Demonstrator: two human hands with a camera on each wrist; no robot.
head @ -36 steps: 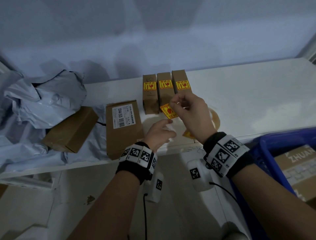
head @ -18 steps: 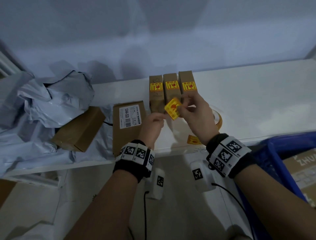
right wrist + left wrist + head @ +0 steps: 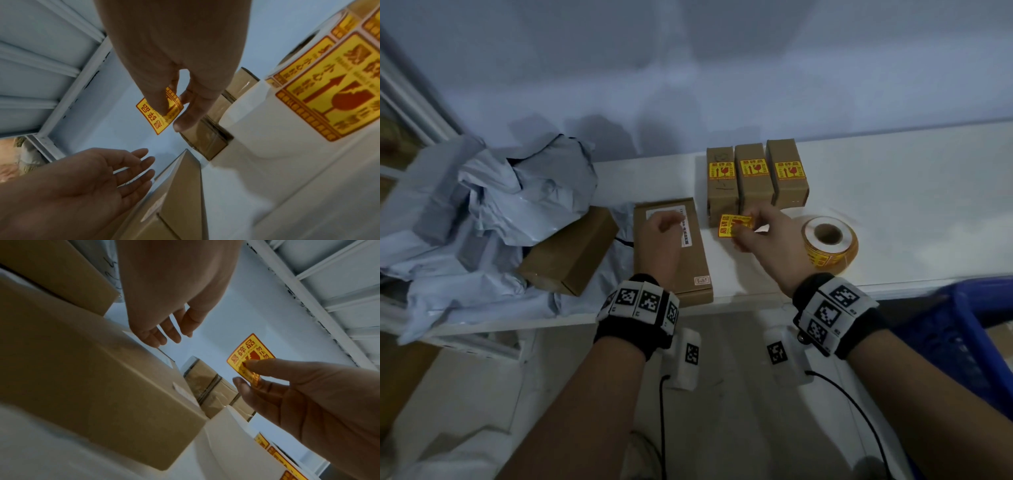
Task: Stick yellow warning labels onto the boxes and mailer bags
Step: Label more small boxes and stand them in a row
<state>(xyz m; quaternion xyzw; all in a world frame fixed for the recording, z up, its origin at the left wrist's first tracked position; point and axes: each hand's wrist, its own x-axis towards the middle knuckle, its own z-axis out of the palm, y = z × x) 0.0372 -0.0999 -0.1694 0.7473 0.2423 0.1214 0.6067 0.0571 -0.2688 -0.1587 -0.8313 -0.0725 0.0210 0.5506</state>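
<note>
My right hand (image 3: pixel 748 231) pinches a loose yellow warning label (image 3: pixel 730 226) between thumb and fingers, just in front of three small brown boxes (image 3: pixel 755 178) that each carry a yellow label. The same label (image 3: pixel 249 357) shows in the left wrist view and also in the right wrist view (image 3: pixel 153 116). My left hand (image 3: pixel 662 226) hovers open with relaxed fingers over a flat brown box (image 3: pixel 690 263) bearing a white shipping label. A roll of yellow labels (image 3: pixel 828 245) lies to the right of my right hand.
Grey mailer bags (image 3: pixel 493 202) are heaped at the left of the white shelf (image 3: pixel 893 212), with another brown box (image 3: pixel 570 255) lying on them. A blue crate (image 3: pixel 962 342) stands at lower right below the shelf edge.
My left hand has moved left from the label onto the area above the flat box. My right hand has carried the label lower and slightly right, uncovering the roll.
</note>
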